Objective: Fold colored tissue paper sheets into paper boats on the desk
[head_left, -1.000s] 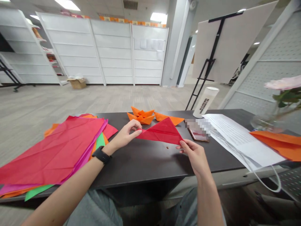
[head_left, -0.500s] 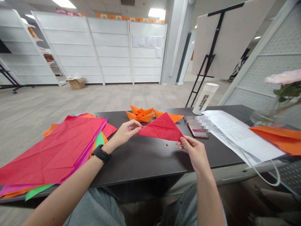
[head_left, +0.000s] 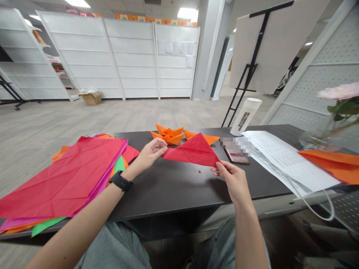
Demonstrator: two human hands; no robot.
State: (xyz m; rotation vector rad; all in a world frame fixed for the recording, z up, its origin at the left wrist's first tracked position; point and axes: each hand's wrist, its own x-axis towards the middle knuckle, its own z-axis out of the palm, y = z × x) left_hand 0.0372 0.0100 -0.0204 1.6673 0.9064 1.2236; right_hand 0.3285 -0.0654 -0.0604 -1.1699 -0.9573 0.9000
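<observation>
A red paper folded into a triangle (head_left: pixel 193 152) is held just above the dark table (head_left: pixel 174 186). My left hand (head_left: pixel 150 153), with a black watch on its wrist, pinches the triangle's left corner. My right hand (head_left: pixel 234 179) pinches its lower right corner. Behind the triangle lie an orange folded paper boat (head_left: pixel 167 136) and a flat orange folded piece (head_left: pixel 209 139).
A stack of large coloured sheets (head_left: pixel 64 179), red on top, covers the table's left side. To the right lie a phone (head_left: pixel 238 157), white printed papers (head_left: pixel 283 160), an orange sheet (head_left: pixel 333 164), a white cylinder (head_left: pixel 246 116) and a glass vase with a pink flower (head_left: pixel 328 130). An easel stands behind.
Both hands have raised the red triangle slightly and tilted it more upright; my left fingers have shifted their pinch on its left corner.
</observation>
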